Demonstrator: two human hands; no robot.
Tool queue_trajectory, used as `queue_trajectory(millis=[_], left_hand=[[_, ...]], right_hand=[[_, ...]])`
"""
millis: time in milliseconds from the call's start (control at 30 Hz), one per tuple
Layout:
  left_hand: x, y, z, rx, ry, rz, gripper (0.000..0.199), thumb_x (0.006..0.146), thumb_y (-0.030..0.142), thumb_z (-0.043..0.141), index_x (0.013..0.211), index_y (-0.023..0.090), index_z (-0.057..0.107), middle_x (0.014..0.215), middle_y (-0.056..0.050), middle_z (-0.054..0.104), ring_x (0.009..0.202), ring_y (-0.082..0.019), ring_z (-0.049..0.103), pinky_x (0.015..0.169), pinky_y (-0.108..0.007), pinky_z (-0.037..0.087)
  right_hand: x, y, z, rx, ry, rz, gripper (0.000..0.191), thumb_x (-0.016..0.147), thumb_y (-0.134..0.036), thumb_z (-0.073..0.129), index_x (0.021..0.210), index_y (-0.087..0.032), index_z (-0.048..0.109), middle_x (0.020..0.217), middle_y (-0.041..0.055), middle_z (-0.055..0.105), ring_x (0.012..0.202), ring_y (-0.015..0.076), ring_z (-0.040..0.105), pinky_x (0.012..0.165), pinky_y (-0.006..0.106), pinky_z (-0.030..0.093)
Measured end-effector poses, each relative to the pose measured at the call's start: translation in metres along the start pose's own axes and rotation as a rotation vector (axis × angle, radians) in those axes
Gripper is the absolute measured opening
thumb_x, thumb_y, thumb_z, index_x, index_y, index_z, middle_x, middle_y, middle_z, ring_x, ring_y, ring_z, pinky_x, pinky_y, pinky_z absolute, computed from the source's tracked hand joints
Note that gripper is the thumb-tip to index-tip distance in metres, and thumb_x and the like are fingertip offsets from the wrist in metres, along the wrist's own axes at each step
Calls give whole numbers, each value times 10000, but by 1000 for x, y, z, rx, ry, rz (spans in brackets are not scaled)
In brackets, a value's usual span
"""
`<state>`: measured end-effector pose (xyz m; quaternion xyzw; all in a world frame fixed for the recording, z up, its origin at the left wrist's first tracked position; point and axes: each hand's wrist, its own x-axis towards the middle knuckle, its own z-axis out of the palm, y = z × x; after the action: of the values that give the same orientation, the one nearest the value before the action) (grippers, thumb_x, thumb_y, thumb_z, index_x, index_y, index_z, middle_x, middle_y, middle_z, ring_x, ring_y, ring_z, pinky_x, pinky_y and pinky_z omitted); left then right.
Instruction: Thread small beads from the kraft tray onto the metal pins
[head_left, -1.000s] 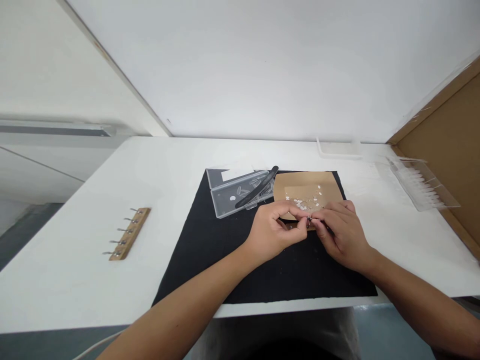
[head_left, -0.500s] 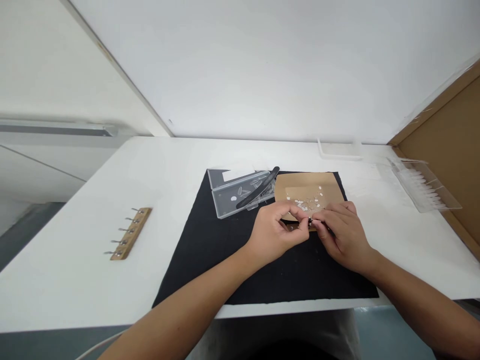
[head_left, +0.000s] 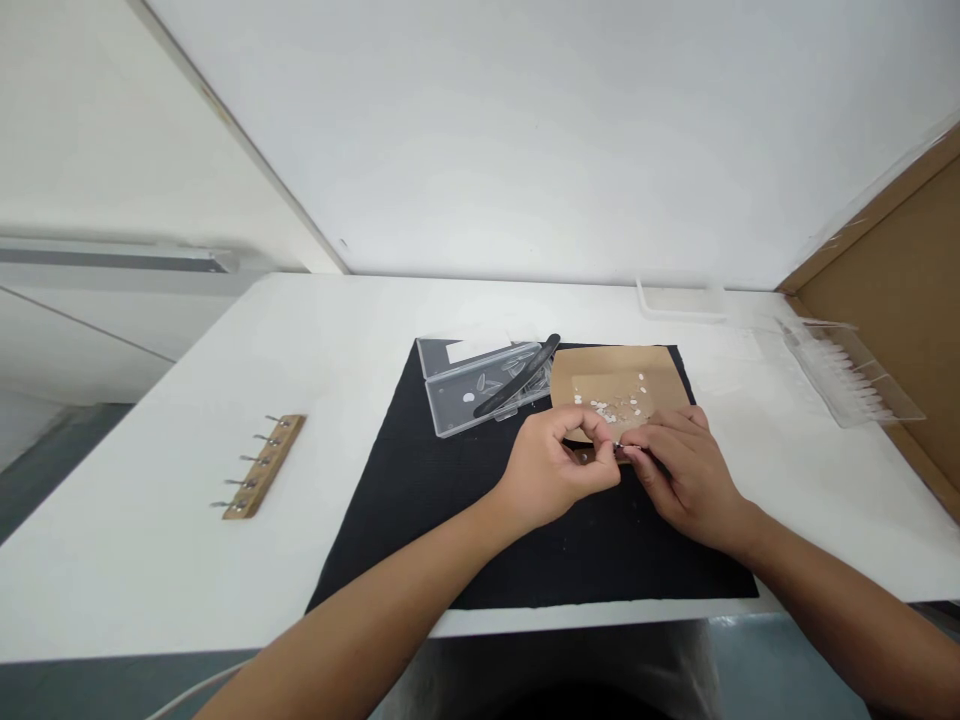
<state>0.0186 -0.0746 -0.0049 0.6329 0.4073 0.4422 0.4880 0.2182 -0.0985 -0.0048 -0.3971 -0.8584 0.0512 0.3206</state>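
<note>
My left hand and my right hand meet over the near edge of a brown paper sheet. Thumb and forefinger of each are pinched together around a tiny dark piece, mostly hidden by the fingertips. Small white scraps lie scattered on the brown sheet just beyond my fingers. To the left of the sheet is an open clear plastic case holding clear nail tips. A black curved nail file rests across the case.
A black cloth lies under the work on the white table. At left stands a wooden strip with several metal pegs. Toward the back right are a white tray and a clear rack of nail tips.
Both hands stay almost where they were. The fingertips have shifted slightly around the tiny piece, and less of its dark part shows now.
</note>
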Motion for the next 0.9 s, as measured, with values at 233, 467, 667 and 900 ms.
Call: queue_trajectory(millis=[233,467,667,900], left_hand=[[1,2,-4,-154,-124,-130,100,737,205,701,716,145,624,632,40,590,462,-47,535,414,-132,432],[1,-2,-7,-188,-159,-182,171,772,280,752,802,132,672,695,21,622,458,-53,539,408,-162,487],[2,-2,-8,-114,-165,-155,204,812,321,759,867,127,734,805,-34,700,530,-68,576,439,-159,477],[3,-2,-10,-132,-206,-101,197,836,324,760,848,132,718,756,-22,663,557,-69,552,461,-156,454]], right_hand=[[-1,3,-4,43,-67,44,141,1090,-239,513,1081,-226,653,831,-6,692,788,180,547,772,385,302],[-4,9,-5,55,-115,74,215,1112,-252,466,1155,-236,676,822,1,669,808,188,545,786,391,304],[-4,8,-4,113,-139,134,253,1124,-287,450,1176,-254,695,826,7,661,825,201,555,786,388,308],[-4,8,-5,120,-136,137,257,1124,-301,452,1166,-262,702,820,6,676,817,207,553,786,388,308]])
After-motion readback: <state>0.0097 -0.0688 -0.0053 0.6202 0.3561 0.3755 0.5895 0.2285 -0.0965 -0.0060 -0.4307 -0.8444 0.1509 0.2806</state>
